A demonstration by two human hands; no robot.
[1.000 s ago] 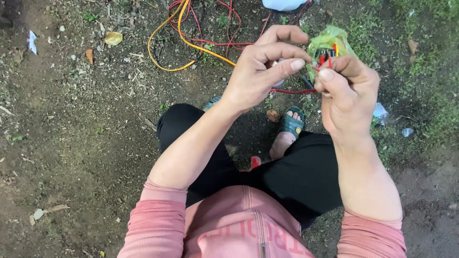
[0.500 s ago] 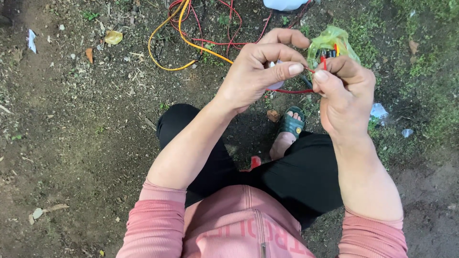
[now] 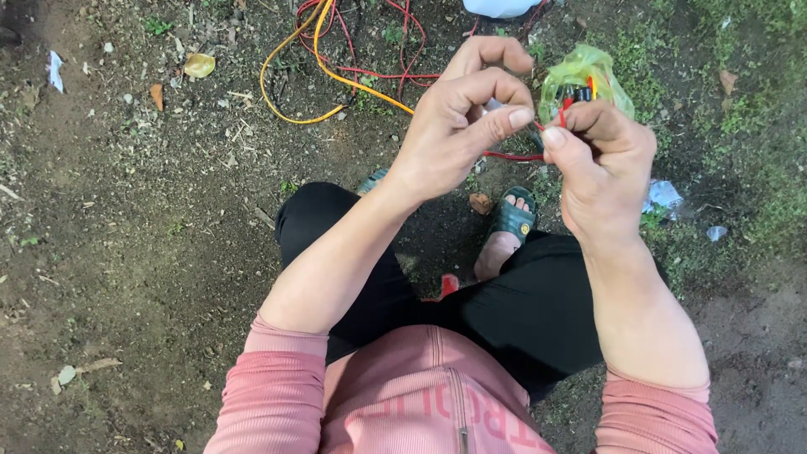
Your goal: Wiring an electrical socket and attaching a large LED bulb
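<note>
The right hand holds a green bag up over the dirt, and the left hand has its grip pinched tight on a red wire just beside it.

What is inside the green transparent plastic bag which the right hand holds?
Inside the crumpled green transparent plastic bag, small red, yellow and dark pieces show; their kind is unclear. The right hand covers the bag's lower part, hiding anything there.

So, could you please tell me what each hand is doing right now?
Left hand: closed, pinching a thin red wire.
Right hand: closed, holding a green plastic bag.
</note>
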